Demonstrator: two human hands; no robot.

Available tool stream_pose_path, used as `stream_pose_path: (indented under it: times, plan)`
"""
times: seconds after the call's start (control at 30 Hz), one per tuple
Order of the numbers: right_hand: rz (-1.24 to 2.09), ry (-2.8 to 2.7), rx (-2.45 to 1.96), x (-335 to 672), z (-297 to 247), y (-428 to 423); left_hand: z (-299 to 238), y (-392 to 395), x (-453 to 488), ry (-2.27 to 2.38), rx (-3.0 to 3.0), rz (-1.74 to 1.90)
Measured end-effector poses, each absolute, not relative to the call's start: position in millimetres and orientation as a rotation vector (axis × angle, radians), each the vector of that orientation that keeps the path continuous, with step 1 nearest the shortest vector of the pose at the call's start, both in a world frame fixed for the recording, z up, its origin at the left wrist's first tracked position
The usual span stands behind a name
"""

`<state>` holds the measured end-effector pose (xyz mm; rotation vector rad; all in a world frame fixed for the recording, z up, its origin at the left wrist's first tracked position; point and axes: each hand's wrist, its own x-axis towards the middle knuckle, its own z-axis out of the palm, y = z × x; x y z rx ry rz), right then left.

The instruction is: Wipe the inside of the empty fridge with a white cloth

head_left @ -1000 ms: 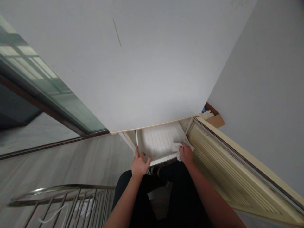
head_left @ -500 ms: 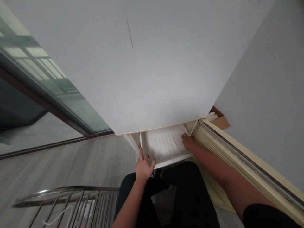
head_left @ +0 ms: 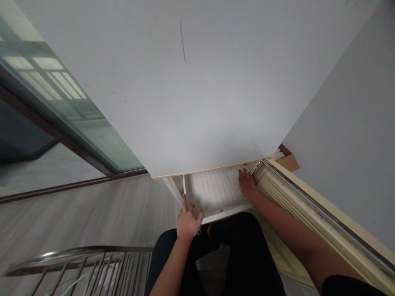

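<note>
A white drawer (head_left: 212,195) with a ribbed bottom is pulled out of a cabinet under its pale upright front. My left hand (head_left: 187,221) rests at the drawer's front left corner, fingers spread, the index finger lying along the left side wall. Inside, toward the back right, my right hand (head_left: 247,183) presses down on a crumpled white cloth (head_left: 245,167). Only part of the cloth shows past the fingertips; what the palm covers is hidden.
A yellowish cabinet door (head_left: 296,205) stands open along my right arm. Behind it, a cardboard box (head_left: 288,160) holds white gloves (head_left: 278,154). A metal rack (head_left: 83,263) stands at lower left, and a glass sliding door (head_left: 105,139) is beyond the cabinet's left side.
My right hand has moved with the cloth toward the back right of the drawer. My left hand has kept its place at the front left corner. The view has shifted slightly.
</note>
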<state>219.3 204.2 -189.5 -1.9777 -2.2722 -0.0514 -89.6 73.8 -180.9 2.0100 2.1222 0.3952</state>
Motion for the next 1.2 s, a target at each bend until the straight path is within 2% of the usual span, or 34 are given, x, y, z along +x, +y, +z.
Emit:
stream_pose_path:
  times: [0.13,0.67,0.87,1.03,1.2]
  plan:
    - [-0.210,-2.308,-2.233,228,-174,165,-182,73,-90,2.144,2.019,0.442]
    - [0.019,-2.064,-2.471,204,-153,187,-184,75,-89,2.141,2.011,0.473]
    - [0.056,-2.103,-2.367,209,-129,122,-187,75,-91,2.133,2.044,0.477]
    - [-0.035,-2.051,-2.153,217,-151,60,-188,75,-91,2.127,2.028,0.486]
    - [0.166,-2.226,-1.801,182,-170,46,-186,75,-91,2.109,1.993,0.508]
